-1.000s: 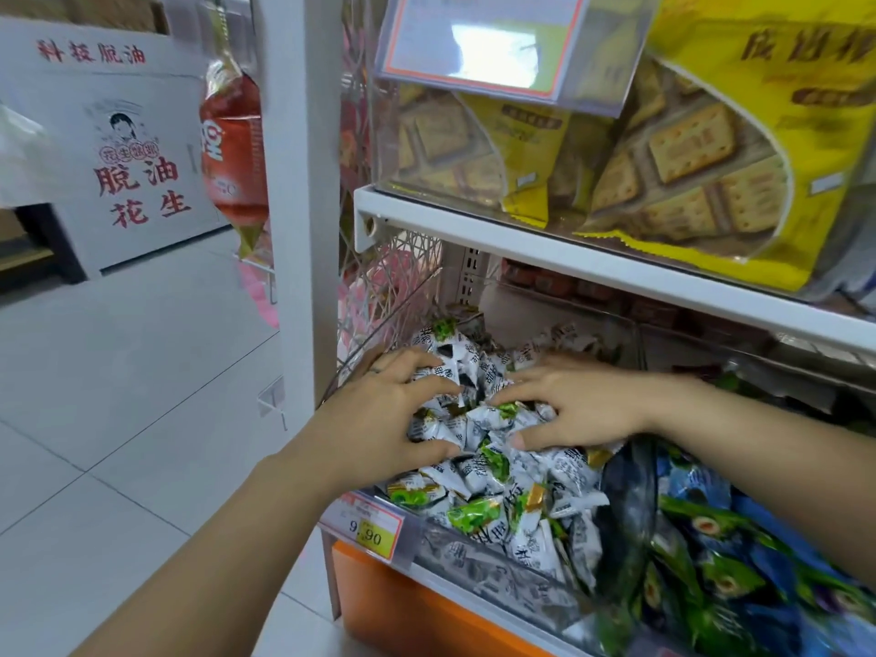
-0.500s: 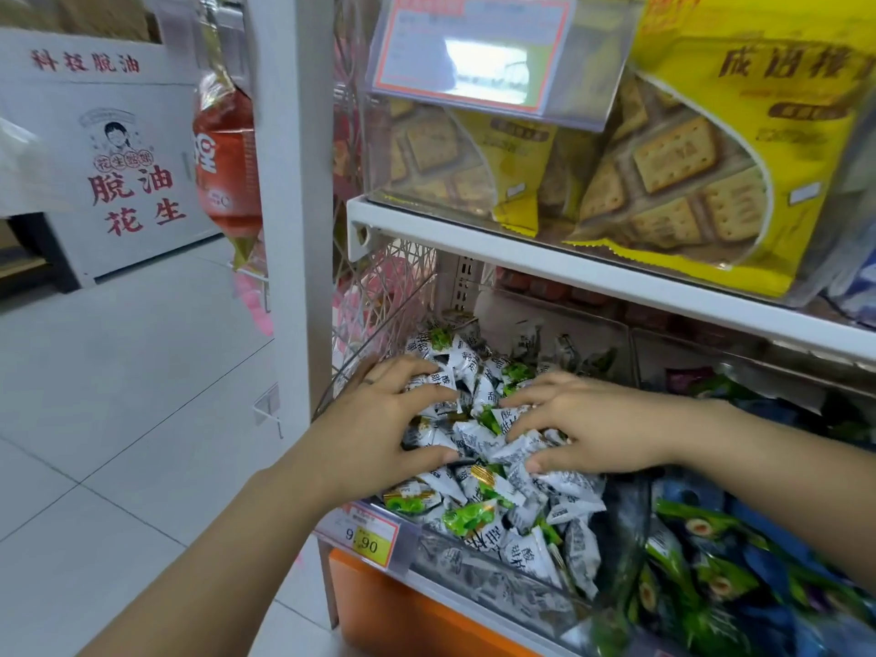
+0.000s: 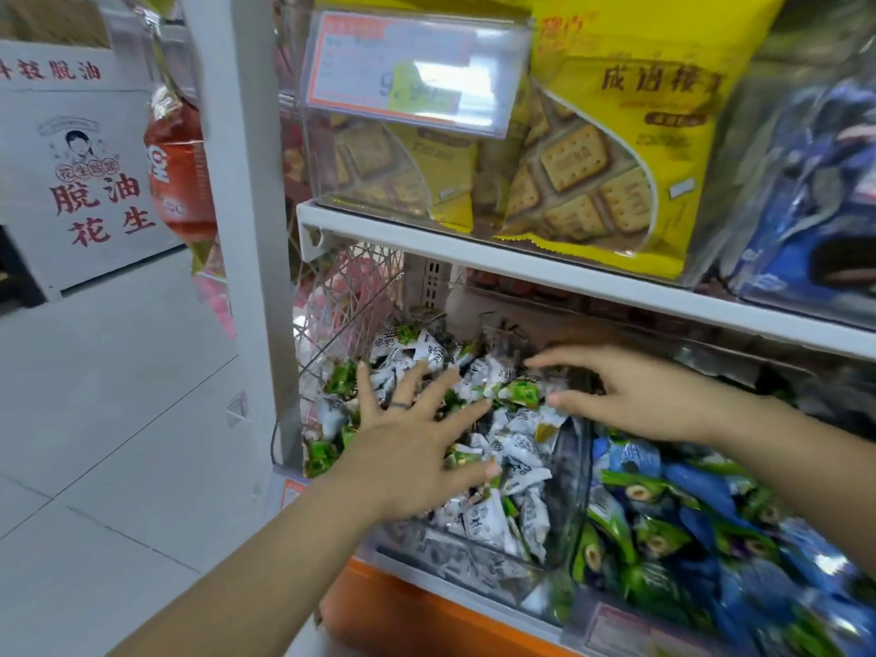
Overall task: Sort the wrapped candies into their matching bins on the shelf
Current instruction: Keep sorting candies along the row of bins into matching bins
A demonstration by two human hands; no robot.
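Left hand (image 3: pixel 412 443) and right hand (image 3: pixel 635 395) splayed, empty, over white candies (image 3: pixel 521 448); bin (image 3: pixel 474 557) under them looks mostly sorted, strays possible.

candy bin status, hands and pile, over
Left hand and right hand open, fingers spread flat over white-and-green candies. Nothing gripped. Clear divider beside right hand, blue-green candies beyond it.

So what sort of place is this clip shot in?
Most likely a shop's snack aisle: a price tag up front, biscuit packs on a white shelf, and clear bins of loose candies below.
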